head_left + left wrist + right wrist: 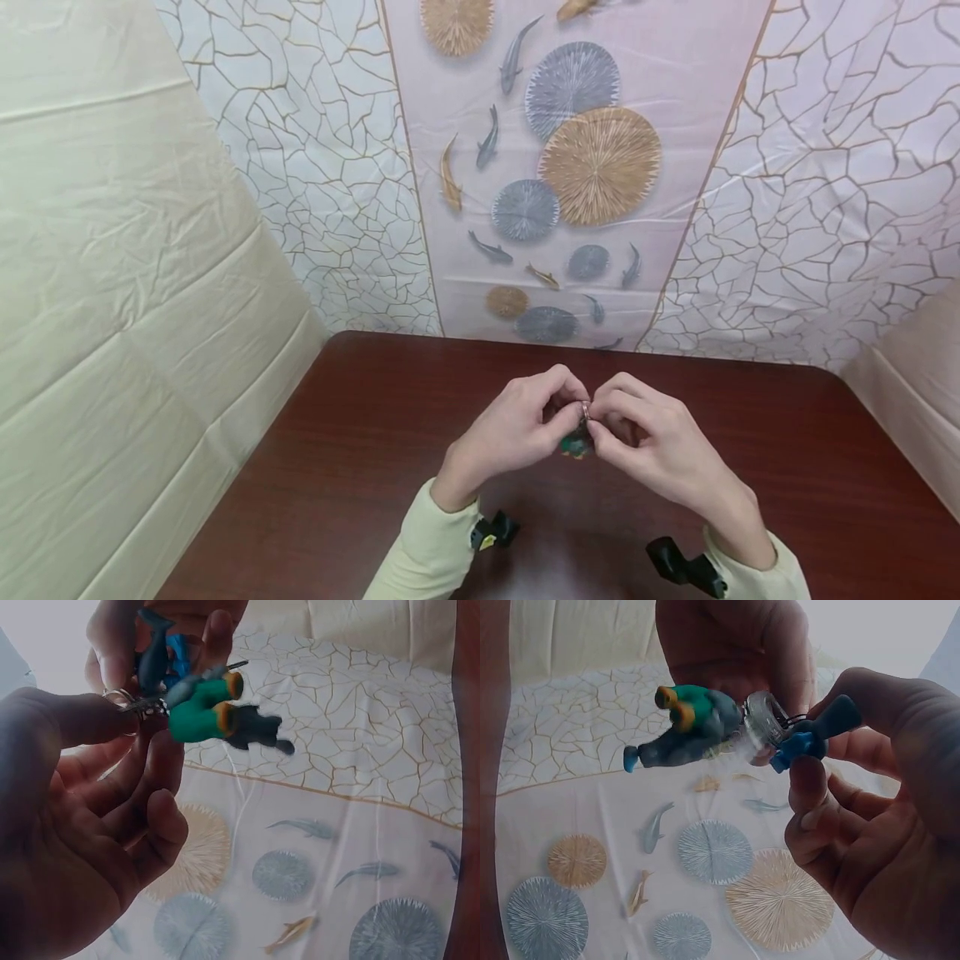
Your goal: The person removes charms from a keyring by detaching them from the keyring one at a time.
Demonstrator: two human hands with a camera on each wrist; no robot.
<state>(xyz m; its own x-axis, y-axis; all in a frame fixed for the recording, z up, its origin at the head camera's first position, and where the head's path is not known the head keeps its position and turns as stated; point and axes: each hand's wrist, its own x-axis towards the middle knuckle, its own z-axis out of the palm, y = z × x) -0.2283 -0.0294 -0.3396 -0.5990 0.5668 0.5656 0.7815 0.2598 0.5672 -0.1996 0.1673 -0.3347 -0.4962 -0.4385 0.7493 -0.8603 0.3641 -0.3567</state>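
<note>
Both hands meet over the table around a keychain with small figures on a metal key ring [761, 720]. My left hand [510, 421] pinches the ring between thumb and forefinger. From the other side, my right hand [660, 433] pinches the keychain, its fingertips right at a dark blue charm with a flared end [836, 720] and a brighter blue piece [799, 750]. A figure with green legs and orange ends [199, 716] hangs from the ring, a dark grey part [259, 727] behind it. Fingers hide part of the ring.
A dark reddish-brown table [360, 433] lies beneath the hands. Behind it hangs a patterned cloth [480, 250] with fish and round leaf shapes, and a cream cloth [112, 292] hangs at the left. Black camera mounts [495, 529] sit at the wrists.
</note>
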